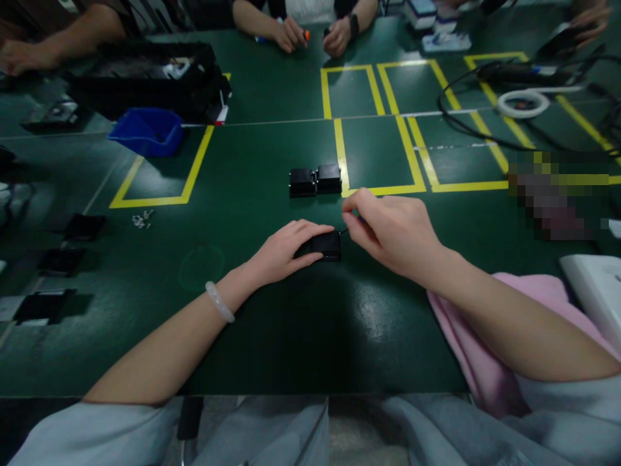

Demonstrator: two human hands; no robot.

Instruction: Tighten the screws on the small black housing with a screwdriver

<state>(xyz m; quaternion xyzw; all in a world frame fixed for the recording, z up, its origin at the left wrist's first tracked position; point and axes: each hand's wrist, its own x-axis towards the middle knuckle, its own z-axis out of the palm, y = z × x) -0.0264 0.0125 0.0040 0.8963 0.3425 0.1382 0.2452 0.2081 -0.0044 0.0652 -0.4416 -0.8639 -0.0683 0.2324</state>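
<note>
My left hand (294, 249) is closed around a small black rectangular block (326, 245) on the green table, thumb on the near side and fingers on the far side. My right hand (391, 226) is pinched at the block's right end. A thin dark rod (344, 231) sticks out from its fingertips and meets the block's far right corner; the rest of it is hidden in the fingers. Just beyond lie two similar black blocks, one on the left (302, 182) and one on the right (329, 178), side by side with small shiny bits at their ends.
A small pile of screws (142, 219) lies to the left, near a blue bin (147, 132) and a large black tray (145, 81). Pink cloth (456, 317) sits under my right forearm. Black cables (451, 123) loop at the right. Co-workers' hands (291, 35) are across the table.
</note>
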